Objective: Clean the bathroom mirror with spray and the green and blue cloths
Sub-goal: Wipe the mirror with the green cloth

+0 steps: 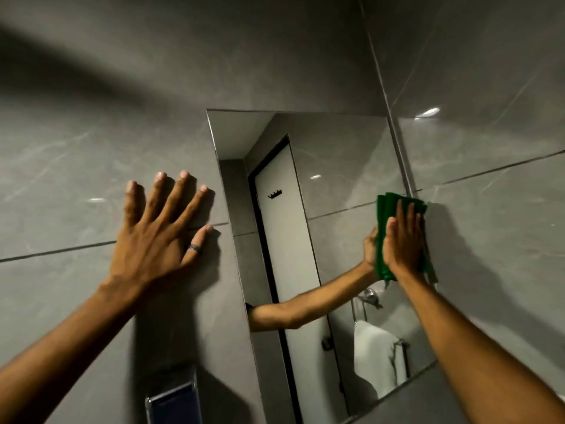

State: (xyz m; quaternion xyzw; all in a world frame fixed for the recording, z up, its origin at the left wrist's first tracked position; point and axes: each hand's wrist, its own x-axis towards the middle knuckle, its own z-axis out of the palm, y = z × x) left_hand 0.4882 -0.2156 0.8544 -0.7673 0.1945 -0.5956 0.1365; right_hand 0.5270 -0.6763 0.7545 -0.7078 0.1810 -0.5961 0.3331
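Note:
The rectangular mirror (336, 166) hangs on the grey tiled wall, seen at a slant. My right hand (402, 240) lies flat on a folded green cloth (385, 209), pressing it against the mirror's right edge about halfway up. The cloth sticks out above and below my palm, and its reflection meets it in the glass. My left hand (159, 234) rests flat on the wall tile left of the mirror, fingers spread, a ring on the thumb. No spray bottle is in view. A dark blue item (174, 405) sits in a holder at the bottom left; whether it is the blue cloth I cannot tell.
The mirror reflects a white door with a black frame and hook, a white towel on a rail, and my right forearm. Grey marble-look tiles (489, 240) surround the mirror on all sides. A metal holder edge (148, 402) juts from the wall below my left arm.

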